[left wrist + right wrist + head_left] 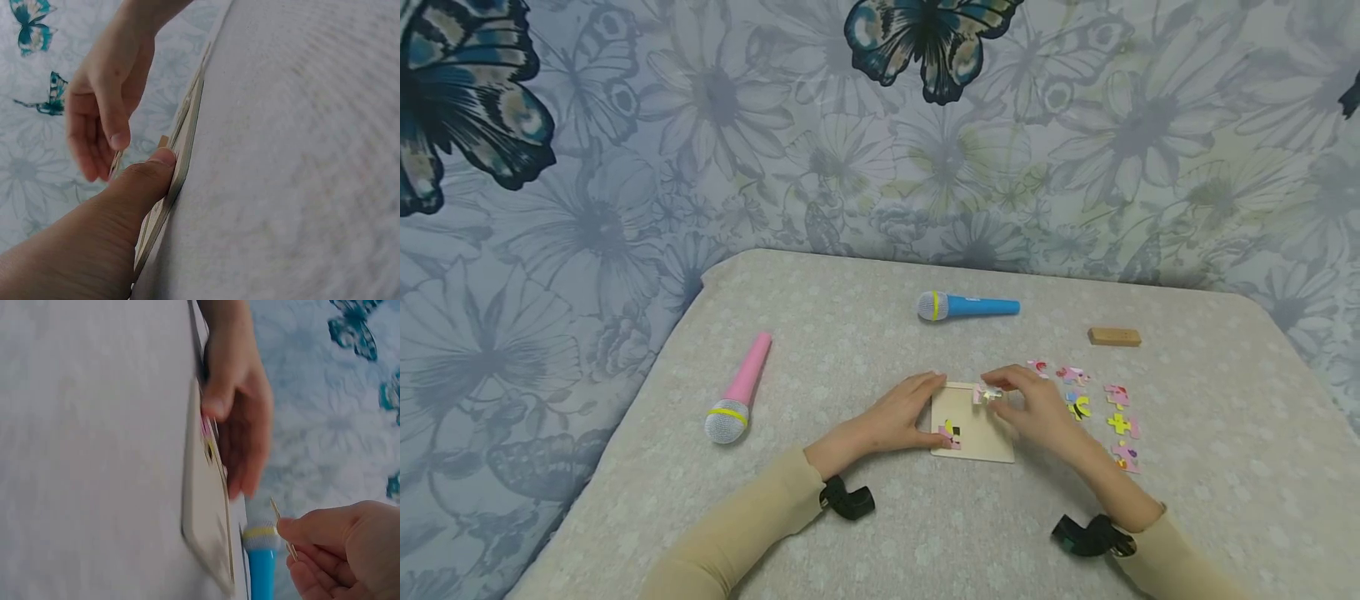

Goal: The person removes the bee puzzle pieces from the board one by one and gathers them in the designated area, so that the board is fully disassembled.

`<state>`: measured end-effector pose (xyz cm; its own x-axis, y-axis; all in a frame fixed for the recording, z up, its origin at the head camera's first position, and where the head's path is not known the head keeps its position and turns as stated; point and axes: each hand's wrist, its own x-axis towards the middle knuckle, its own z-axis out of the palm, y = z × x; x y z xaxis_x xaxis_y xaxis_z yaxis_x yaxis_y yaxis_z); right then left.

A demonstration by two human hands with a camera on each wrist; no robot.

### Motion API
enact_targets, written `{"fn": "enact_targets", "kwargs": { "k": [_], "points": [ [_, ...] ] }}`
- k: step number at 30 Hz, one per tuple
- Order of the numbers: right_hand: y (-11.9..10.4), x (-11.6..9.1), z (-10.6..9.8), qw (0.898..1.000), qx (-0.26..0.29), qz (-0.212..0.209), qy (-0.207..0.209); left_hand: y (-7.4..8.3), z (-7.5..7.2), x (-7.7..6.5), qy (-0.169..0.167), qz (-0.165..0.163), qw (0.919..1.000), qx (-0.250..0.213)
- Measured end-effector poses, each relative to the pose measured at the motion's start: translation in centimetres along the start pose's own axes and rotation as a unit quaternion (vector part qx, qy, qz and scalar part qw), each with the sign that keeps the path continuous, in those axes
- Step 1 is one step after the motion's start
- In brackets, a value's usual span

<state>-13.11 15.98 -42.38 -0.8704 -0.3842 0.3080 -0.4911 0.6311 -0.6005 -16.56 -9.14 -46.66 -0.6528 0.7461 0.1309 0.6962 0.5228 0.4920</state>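
Note:
A pale wooden puzzle board (977, 446) lies on the table, with one pink, yellow and black piece (951, 431) in its near left corner. My left hand (891, 417) holds the board's left side, fingers at the far corner and thumb on the near part by that piece. In the left wrist view the thumb (147, 175) presses on the board's edge. Above the board's far right part, my right hand (1037, 412) pinches a puzzle piece (987, 394) between thumb and fingers. The right wrist view shows this piece (275, 506) edge-on, apart from the board.
Several loose puzzle pieces (1118, 423) lie right of the board, partly behind the right hand. A blue microphone (981, 307) lies beyond the board, a pink microphone (748, 371) at the left. At the back right is a small wooden block (1114, 337).

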Motion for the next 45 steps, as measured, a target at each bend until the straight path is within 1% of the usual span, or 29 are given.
{"fn": "enact_targets", "kwargs": {
  "k": [2,4,6,9,12,16,21,26,28,31,35,39,42,45],
  "points": [
    [1.0,-0.6,-1.2,1.0,0.002,0.012,0.012,0.0,0.0,0.0,-0.002,-0.004,1.0,0.003],
    [1.9,-1.4,-2.3,0.999,0.006,0.037,0.017,0.1,0.1,0.0,-0.003,-0.008,0.9999,0.007],
    [2.7,-2.2,-3.2,0.998,0.005,0.066,0.016,0.1,0.1,0.0,-0.004,-0.011,0.9999,0.007],
    [3.6,-3.1,-4.2,0.995,0.001,0.094,0.01,0.2,0.0,0.0,-0.003,-0.014,0.9999,0.007],
    [4.3,-3.6,-4.5,0.995,-0.01,0.104,0.0,0.3,0.0,0.0,-0.004,-0.016,0.9998,0.008],
    [5.0,-4.0,-4.3,0.993,-0.024,0.113,-0.01,0.5,0.0,-0.1,-0.006,-0.015,0.9998,0.01],
    [5.3,-3.9,-4.0,0.993,-0.044,0.11,-0.01,0.7,-0.1,-0.2,-0.006,-0.013,0.9999,0.007],
    [4.4,-3.3,-3.9,0.993,-0.067,0.096,-0.002,0.6,-0.2,-0.1,-0.007,-0.014,0.9999,0.007],
    [3.6,-2.9,-3.8,0.994,-0.064,0.089,0.004,0.6,-0.1,-0.1,-0.005,-0.013,0.9999,0.006],
    [2.0,-2.1,-3.1,0.997,-0.036,0.069,0.001,0.5,-0.1,-0.1,0.0,-0.01,0.9999,-0.002],
    [-0.1,-1.2,-1.6,0.998,0.007,0.042,-0.034,0.5,-0.2,-0.2,0.001,-0.005,0.9999,-0.015],
    [-1.6,-0.7,0.1,0.997,0.032,0.012,-0.07,0.5,-0.3,-0.2,-0.003,0.008,0.9998,-0.016],
    [-2.2,-0.6,1.1,0.995,0.039,-0.003,-0.092,0.4,-0.3,-0.2,-0.007,0.019,0.9997,-0.01],
    [-2.3,-0.7,1.8,0.993,0.038,0.003,-0.115,0.4,-0.3,-0.3,-0.014,0.027,0.9995,-0.005]
  ]
}}
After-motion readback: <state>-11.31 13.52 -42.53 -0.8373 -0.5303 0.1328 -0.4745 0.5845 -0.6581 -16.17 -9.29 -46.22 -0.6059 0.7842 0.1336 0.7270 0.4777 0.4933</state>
